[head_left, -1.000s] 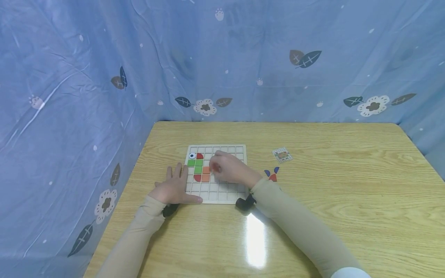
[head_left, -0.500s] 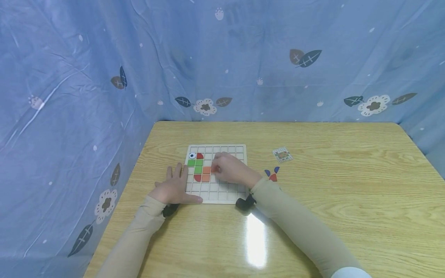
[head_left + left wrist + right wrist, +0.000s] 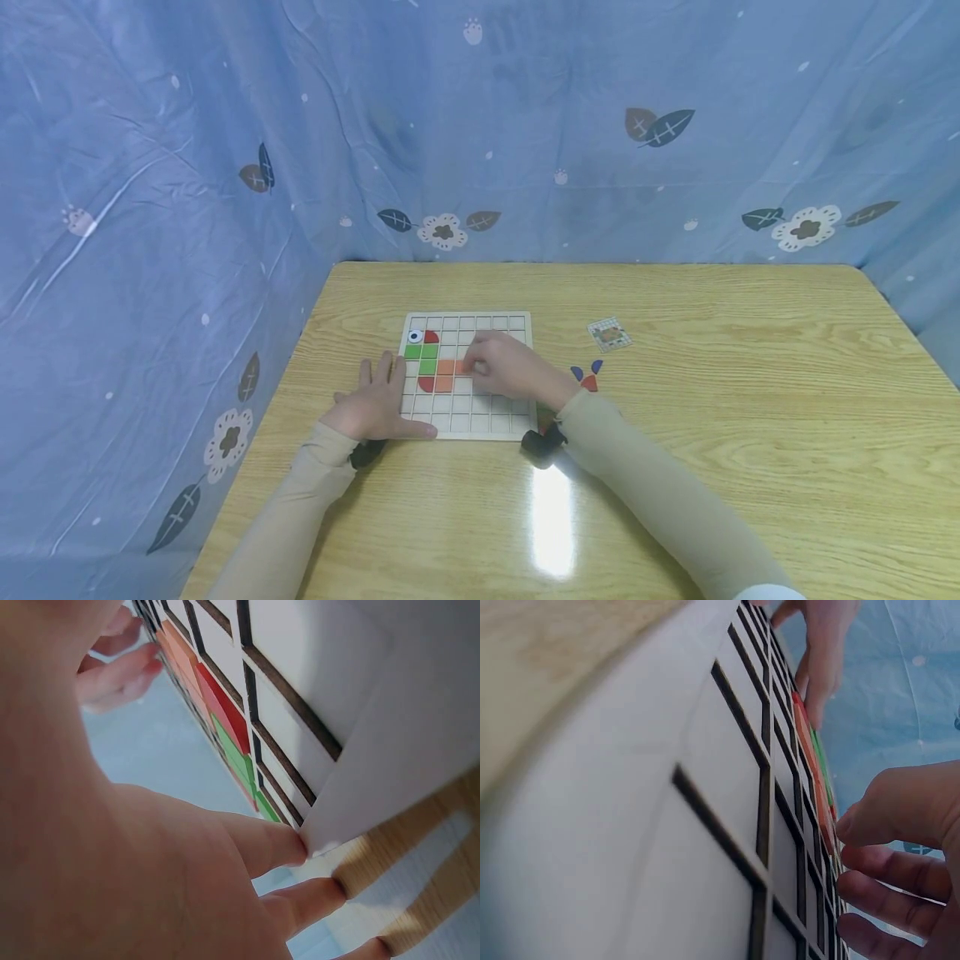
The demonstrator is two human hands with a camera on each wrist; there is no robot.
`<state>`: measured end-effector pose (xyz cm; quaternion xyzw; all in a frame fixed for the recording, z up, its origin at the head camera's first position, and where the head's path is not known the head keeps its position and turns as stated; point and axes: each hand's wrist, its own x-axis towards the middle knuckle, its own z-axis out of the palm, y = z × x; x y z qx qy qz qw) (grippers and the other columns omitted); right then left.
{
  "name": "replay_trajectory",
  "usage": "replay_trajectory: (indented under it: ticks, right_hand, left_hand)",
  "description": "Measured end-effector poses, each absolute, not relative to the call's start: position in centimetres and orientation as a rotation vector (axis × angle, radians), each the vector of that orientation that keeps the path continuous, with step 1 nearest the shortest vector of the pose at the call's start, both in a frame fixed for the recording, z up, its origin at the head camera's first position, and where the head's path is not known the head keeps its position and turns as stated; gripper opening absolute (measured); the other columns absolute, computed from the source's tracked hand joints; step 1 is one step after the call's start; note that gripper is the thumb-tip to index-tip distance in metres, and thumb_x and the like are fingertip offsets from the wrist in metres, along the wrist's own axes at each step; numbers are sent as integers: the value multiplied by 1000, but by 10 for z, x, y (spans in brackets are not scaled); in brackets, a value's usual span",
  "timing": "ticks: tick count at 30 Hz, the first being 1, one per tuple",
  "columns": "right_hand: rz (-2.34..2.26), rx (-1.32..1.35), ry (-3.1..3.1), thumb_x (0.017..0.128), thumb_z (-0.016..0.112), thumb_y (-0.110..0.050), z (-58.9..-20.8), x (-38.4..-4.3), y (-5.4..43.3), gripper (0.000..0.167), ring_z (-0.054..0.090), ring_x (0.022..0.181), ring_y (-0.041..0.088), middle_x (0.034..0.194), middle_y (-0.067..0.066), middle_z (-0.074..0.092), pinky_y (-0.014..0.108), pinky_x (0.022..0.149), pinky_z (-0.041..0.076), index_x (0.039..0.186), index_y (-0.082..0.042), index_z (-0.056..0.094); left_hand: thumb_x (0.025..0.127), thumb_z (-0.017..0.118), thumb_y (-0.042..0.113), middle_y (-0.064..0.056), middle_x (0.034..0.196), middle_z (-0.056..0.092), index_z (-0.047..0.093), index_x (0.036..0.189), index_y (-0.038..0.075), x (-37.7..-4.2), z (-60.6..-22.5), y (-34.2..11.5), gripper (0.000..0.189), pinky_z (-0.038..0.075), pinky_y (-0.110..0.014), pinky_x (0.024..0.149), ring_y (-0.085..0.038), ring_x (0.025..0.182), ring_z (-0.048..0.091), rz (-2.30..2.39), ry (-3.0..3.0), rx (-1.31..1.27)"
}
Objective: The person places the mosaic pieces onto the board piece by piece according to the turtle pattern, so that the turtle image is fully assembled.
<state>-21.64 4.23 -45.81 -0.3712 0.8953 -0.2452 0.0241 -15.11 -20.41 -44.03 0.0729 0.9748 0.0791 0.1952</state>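
Note:
A white grid board (image 3: 480, 423) lies on the table. My left hand (image 3: 377, 407) rests spread along its left edge, fingers straight, with the thumb on the near edge; its fingertips touch the board's corner in the left wrist view. My right hand (image 3: 508, 365) is over the middle of the board, fingers curled, thumb and fingertips at an orange square tile (image 3: 461, 367) in a grid cell. Left of that tile sit more orange tiles (image 3: 444, 383), green tiles (image 3: 422, 352), red quarter-round tiles (image 3: 431, 337) and a white eye tile (image 3: 415, 337). My right hand covers some cells.
Right of the board lie two blue half-round pieces (image 3: 597, 366) and a red quarter-round piece (image 3: 590, 382). A small picture card (image 3: 610, 334) with a grid pattern is farther back. A blue patterned curtain (image 3: 555, 133) hangs along the back and left table edges.
The orange tile at my right fingertips, tilted and partly hidden earlier, now appears flat beside the other orange tiles. My right hand and wrist have shifted slightly right. The left hand stays put.

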Motion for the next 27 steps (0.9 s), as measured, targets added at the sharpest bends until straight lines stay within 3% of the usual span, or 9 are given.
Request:
replay_trajectory:
  ticks: [11,18,27]
  right_hand:
    - [-739,-1125,2828,91,72,-10,-457,-199,71,16,63,113,23,113,4,70,39,98,56,106,-10,79]
    - [-726,-1176,2868,94,74,-16,-459,-188,96,12,65,106,21,110,4,70,38,92,58,103,-10,78]
    - [-712,-1138,2879,90,75,-8,-461,-173,123,12,58,91,14,107,1,67,31,79,55,102,-11,78]
  left_hand:
    - [74,77,77,-30,171,7,11,165,-3,-152,-441,-204,138,27,-93,95,-62,154,7,225,2736,198]
    - [75,78,76,-30,171,7,10,165,-3,-151,-441,-204,138,26,-93,95,-61,154,6,227,2730,200]
    - [75,78,76,-30,171,6,10,165,-4,-151,-440,-204,138,25,-93,95,-61,154,5,227,2727,192]
